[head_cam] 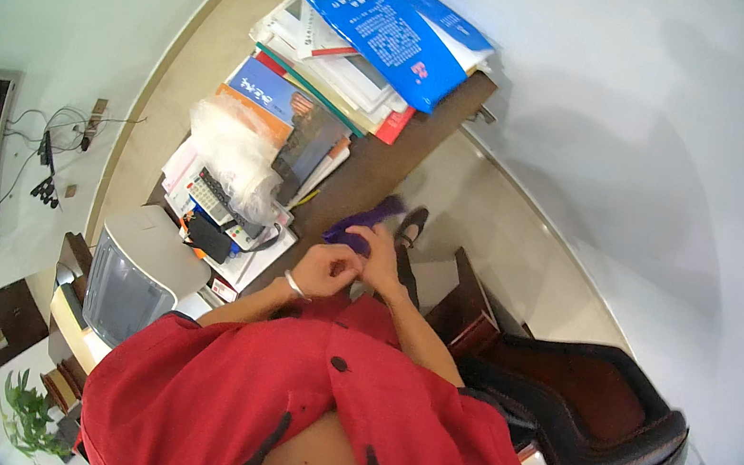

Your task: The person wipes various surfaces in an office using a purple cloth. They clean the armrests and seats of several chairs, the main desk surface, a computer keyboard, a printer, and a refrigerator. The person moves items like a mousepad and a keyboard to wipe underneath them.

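Note:
Close in front of my waist, both hands meet beside the desk edge. A soft purple bag or cloth (360, 225) hangs from my right hand (375, 256), whose fingers lie over its near end. My left hand (324, 270), with a pale bracelet at the wrist, touches the right one. Its thumb and forefinger curl into a loop; whether they pinch a bit of the purple material is hidden. Left of the hands is the dark desk (414, 141). A bunched clear plastic bag (236, 151) rests there on papers and books.
A blue printed package (395, 30) tops a stack of books and papers (338, 72). Remote controls (211, 198), a black pouch-like item (209, 237) and a grey boxy machine (146, 271) are at left. A black-and-brown chair (578, 400) stands at right, near a wooden panel (466, 301).

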Action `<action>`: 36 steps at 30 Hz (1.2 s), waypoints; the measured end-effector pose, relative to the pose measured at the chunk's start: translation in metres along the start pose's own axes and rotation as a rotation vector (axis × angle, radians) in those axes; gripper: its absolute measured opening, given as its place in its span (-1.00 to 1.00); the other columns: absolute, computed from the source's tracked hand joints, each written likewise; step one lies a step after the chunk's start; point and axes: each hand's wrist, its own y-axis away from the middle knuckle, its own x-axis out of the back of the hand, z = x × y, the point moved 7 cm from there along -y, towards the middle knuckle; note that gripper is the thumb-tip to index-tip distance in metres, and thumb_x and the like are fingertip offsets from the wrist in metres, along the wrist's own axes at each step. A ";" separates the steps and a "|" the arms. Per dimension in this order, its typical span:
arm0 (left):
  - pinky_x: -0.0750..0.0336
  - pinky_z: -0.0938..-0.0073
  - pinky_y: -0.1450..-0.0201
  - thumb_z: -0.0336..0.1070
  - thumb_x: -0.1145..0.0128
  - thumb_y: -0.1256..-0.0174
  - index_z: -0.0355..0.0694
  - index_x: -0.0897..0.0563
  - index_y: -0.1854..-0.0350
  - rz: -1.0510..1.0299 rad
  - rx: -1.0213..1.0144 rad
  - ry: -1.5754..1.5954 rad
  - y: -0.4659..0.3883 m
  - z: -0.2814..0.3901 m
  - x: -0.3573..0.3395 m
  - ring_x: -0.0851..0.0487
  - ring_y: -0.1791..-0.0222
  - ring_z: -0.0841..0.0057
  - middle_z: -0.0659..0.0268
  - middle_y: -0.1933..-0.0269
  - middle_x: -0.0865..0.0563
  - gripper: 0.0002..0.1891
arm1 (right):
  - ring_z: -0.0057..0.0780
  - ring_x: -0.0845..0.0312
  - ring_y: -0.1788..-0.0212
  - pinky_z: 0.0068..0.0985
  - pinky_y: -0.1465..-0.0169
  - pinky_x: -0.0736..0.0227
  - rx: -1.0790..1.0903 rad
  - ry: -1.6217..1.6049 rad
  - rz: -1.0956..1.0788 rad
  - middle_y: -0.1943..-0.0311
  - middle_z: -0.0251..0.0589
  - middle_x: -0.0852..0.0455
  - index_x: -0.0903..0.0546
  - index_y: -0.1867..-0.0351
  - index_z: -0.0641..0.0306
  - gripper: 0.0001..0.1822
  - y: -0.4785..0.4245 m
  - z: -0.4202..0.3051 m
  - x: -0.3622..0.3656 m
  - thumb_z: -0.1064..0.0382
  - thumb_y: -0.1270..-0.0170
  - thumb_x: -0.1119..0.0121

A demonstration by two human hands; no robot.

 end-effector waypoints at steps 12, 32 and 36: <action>-0.49 0.60 0.09 -0.47 -0.18 -0.28 -0.29 -0.58 -0.18 -0.203 -0.298 0.262 -0.060 0.128 -0.085 -0.57 0.24 0.68 0.34 0.09 -0.68 -0.61 | 0.03 -0.64 -0.03 -0.28 -0.18 -0.46 0.508 -0.138 0.792 0.06 0.05 -0.71 -0.78 0.21 0.23 -0.60 0.310 -0.216 0.288 0.31 0.24 -0.31; -0.55 0.21 -0.25 0.45 0.28 -0.49 -0.34 -0.55 -0.30 -0.873 -0.118 0.705 -0.173 0.380 -0.367 -0.67 -0.13 0.27 0.04 -0.15 -0.70 -0.15 | -0.10 -0.63 -0.04 -0.15 -0.30 -0.29 -0.071 0.927 1.850 0.10 -0.12 -0.76 -0.72 -0.05 0.11 -0.64 0.575 -0.117 0.568 0.20 -0.20 -0.36; -0.28 0.22 -0.50 0.41 0.26 -0.50 -0.48 -0.25 -0.50 -1.098 -0.339 0.786 -0.183 0.384 -0.370 -0.40 -0.46 0.19 -0.09 -0.45 -0.42 -0.06 | 0.04 -0.57 -0.10 -0.10 -0.27 -0.38 0.075 0.856 1.524 0.00 -0.01 -0.69 -0.72 0.07 0.17 -0.55 0.472 -0.199 0.466 0.13 0.06 -0.49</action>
